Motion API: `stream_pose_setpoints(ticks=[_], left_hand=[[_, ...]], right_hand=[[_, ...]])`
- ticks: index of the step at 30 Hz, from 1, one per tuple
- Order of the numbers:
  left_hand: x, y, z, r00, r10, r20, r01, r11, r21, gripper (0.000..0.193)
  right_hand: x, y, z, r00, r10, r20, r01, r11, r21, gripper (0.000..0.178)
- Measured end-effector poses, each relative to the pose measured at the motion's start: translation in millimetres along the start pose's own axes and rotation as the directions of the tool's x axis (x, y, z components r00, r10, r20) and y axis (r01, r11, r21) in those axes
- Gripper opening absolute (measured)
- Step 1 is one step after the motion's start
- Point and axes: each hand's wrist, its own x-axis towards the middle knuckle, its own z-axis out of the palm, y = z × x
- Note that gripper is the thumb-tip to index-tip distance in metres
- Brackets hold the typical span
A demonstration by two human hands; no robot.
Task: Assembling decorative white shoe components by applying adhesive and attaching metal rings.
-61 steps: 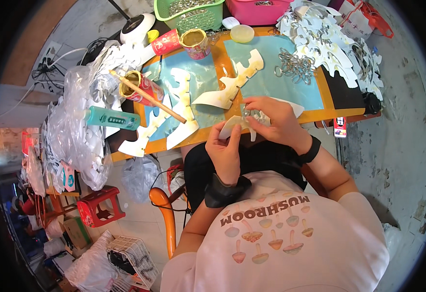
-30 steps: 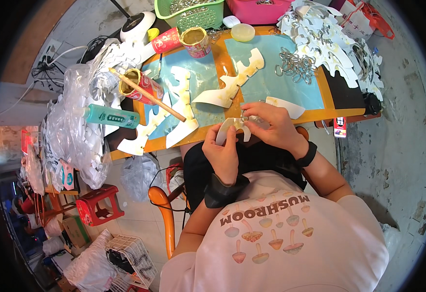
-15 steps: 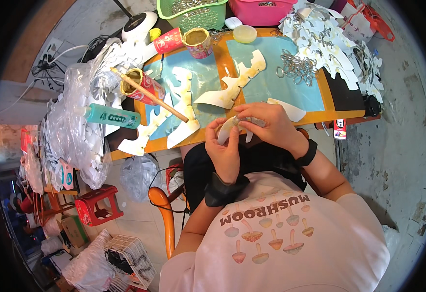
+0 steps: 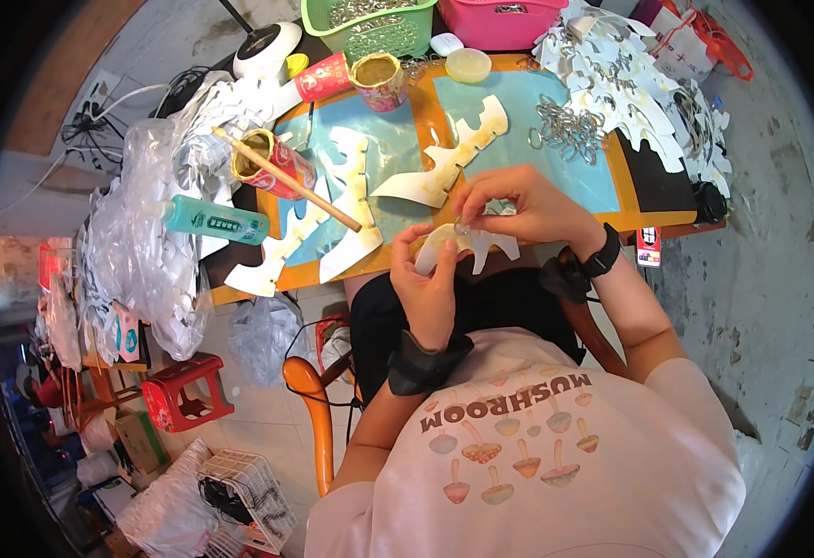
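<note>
**A white cut-out (image 4: 476, 243) is hanging in front of the tabletop (image 4: 644, 220)**

The left hand (image 4: 425, 293) is pinching one end of the white cut-out between thumb and fingers. The right hand (image 4: 532, 205) is pinching a small shiny bit (image 4: 463, 226) just above it; I can't tell if the bit is touching the cut-out.

The green basket (image 4: 413, 34) is holding lots of metal bits, and the pink basket (image 4: 495, 31) beside it is holding some too. An open can (image 4: 383, 96) is standing nearby with brownish stuff inside. A red can (image 4: 300, 166) is standing farther left, and a wooden stick (image 4: 286, 179) is lying across its top.

The tabletop's near edge is running close to both hands. Bare blue sheet (image 4: 526, 104) is showing beyond the right hand, with a pile of metal rings (image 4: 569, 130) sitting on it. Longer white cut-outs (image 4: 453, 160) are lying ahead and to the left, with the stick's end poking over one. A teal bottle (image 4: 216, 221) is lying beside them. White heaps (image 4: 611, 79) are crowding both sides.
</note>
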Motion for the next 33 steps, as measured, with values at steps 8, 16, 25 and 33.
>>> stream_pose_setpoints(ticks=[8,16,25,33], left_hand=[[-2,-1,1,1.0,0.021,0.015,-0.021,1.0,0.005,0.03],[-4,-1,3,0.993,0.122,0.004,-0.121,0.977,0.174,0.031],[-23,-22,4,0.967,0.182,0.179,-0.224,0.94,0.256,0.035],[16,19,-22,0.792,0.463,0.397,-0.578,0.361,0.732,0.054]], right_hand=[[5,-6,8,0.988,-0.15,0.026,0.151,0.942,-0.301,0.011],[4,-3,21,0.993,-0.107,-0.058,0.077,0.922,-0.38,0.005],[1,18,25,0.99,0.02,-0.139,-0.051,0.973,-0.224,0.009],[5,24,42,0.987,-0.158,0.007,0.127,0.763,-0.633,0.024]])
